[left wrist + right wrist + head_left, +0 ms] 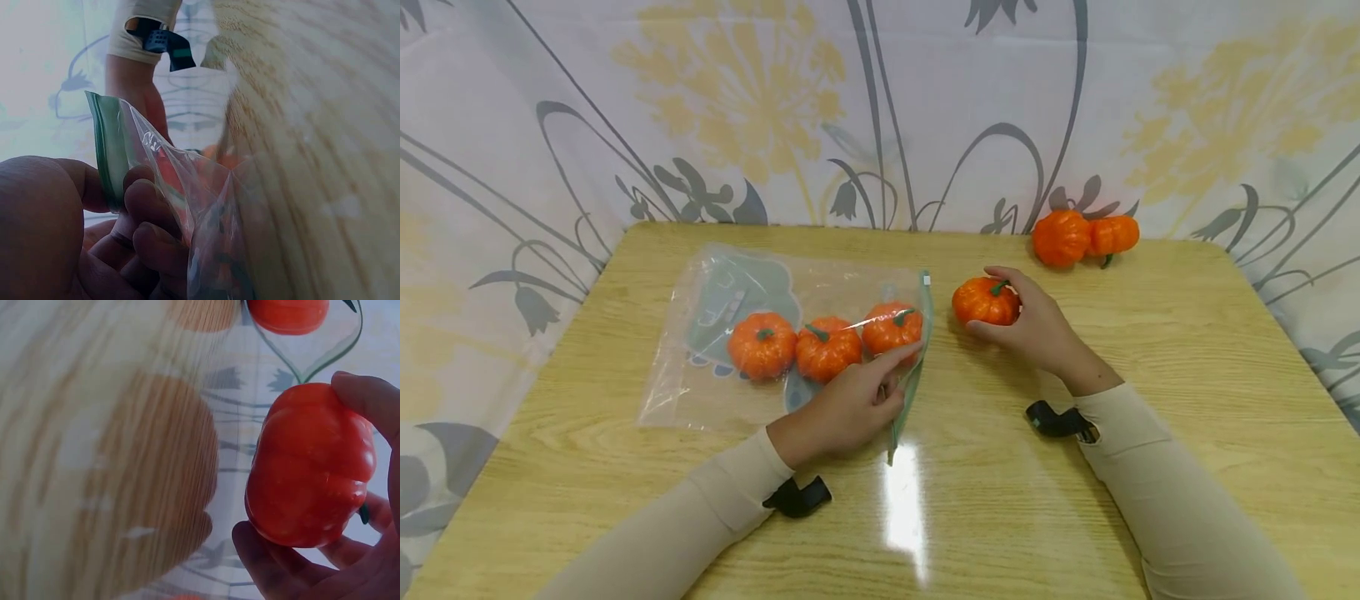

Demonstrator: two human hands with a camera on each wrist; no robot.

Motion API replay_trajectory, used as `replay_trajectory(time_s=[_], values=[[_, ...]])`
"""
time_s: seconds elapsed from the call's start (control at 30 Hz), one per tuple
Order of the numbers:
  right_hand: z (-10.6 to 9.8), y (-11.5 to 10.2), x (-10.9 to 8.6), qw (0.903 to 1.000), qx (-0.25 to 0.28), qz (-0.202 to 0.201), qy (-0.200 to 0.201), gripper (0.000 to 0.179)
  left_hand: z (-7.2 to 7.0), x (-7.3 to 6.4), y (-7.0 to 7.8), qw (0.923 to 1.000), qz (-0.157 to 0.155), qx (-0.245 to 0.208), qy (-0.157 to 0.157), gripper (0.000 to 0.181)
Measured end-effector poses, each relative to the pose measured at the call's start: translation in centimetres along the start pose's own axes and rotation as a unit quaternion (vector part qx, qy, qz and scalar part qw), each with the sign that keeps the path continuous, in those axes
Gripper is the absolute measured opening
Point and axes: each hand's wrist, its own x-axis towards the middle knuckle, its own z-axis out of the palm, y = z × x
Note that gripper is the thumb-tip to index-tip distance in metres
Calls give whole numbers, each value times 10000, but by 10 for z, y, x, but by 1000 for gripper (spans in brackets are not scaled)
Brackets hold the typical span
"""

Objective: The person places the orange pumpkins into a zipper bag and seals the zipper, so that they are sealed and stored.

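Observation:
A clear zip bag [673,387] with a green zip edge [107,147] lies on the table, a pale blue-green print on it. Three small orange pumpkins [762,346] sit in a row inside. My left hand [848,410] pinches the zip edge between thumb and fingers, its index finger stretched along the bag's mouth. The mouth's two green edges stand apart in the right wrist view. Just right of the mouth, my right hand [1037,325] grips another orange pumpkin [312,465] with a green stem, thumb on one side and fingers on the other, close over the table.
Two more orange pumpkins [1061,238] stand side by side near the table's back edge on the right. The wooden table [1195,350] ends at a flower-patterned cloth [917,108] behind it. A black wrist strap [797,497] shows at each sleeve.

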Motion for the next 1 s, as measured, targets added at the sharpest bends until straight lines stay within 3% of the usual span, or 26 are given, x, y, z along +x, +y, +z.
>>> replay_trajectory(time_s=[0.47,1.0], values=[[5,-8,-4,9980,-68,-516,-370,75,0,-1,0,9999,80,98,33,63],[4,-9,-4,9933,63,-691,-922,78,-1,-1,2,10000,32,86,0,63]])
